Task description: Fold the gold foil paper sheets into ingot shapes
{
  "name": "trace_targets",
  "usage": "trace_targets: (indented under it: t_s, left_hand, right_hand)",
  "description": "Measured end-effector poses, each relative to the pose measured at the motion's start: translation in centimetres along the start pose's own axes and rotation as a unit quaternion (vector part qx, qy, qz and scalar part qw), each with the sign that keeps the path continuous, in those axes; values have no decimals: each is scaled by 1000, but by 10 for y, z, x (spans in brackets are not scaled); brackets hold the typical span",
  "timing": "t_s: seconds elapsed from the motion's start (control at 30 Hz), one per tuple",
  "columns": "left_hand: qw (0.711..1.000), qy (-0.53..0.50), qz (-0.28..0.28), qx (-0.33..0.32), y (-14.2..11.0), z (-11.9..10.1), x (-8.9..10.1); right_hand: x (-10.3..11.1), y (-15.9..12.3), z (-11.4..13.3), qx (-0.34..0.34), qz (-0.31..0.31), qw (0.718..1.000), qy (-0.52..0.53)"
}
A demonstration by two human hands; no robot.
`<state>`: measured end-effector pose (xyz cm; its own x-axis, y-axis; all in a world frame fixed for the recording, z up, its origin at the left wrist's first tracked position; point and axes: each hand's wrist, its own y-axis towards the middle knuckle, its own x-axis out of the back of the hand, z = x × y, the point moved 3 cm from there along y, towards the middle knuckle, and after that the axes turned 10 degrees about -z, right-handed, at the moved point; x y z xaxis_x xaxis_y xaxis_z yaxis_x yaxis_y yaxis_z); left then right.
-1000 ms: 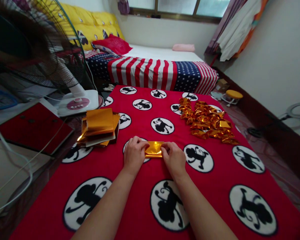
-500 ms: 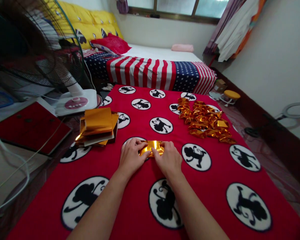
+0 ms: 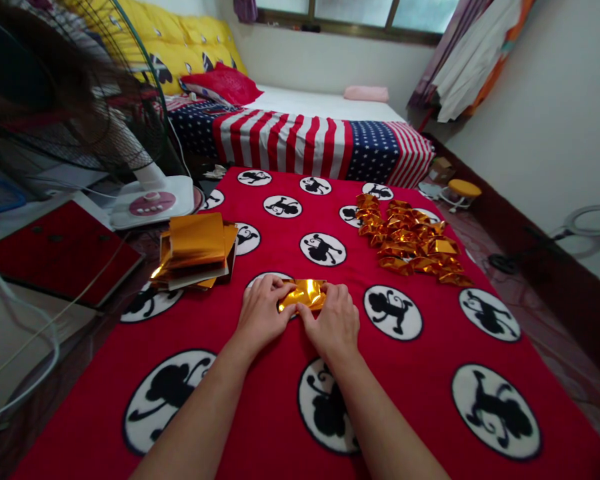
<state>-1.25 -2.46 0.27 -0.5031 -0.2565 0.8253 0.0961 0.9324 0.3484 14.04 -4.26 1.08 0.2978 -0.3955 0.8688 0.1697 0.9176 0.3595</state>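
A piece of shiny gold foil paper (image 3: 306,293), partly folded, lies on the red cloth (image 3: 260,427) between my two hands. My left hand (image 3: 266,305) grips its left end, thumb at the near edge and fingers on the far side. At the right end my right hand (image 3: 333,312) pinches it in the same way. Fingers cover both ends of the paper. Left of the hands is a stack of flat gold foil sheets (image 3: 197,240). Several folded gold foil pieces (image 3: 415,233) sit in rows at the far right of the cloth.
A fan on a white base (image 3: 153,200) stands at the left, beside a dark red panel (image 3: 55,247) and a white cable (image 3: 45,320). Beyond the cloth is a bed with a striped and starred cover (image 3: 290,143). A yellow-topped stool (image 3: 464,189) stands at the right.
My right thumb has slid slightly left and down to the paper's near edge, and more of the foil's face shows. The left hand has barely moved.
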Motion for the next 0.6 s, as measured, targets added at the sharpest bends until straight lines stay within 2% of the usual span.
trace_targets:
  t_s: [0.47, 0.6]
  left_hand:
    - [1000, -2, 7, 30, 0, -1, 1]
    - [997, 18, -25, 68, -2, -11, 1]
  right_hand:
    - [0, 1, -19, 3, 48, 994, 94]
    - [0, 2, -19, 0, 55, 994, 98]
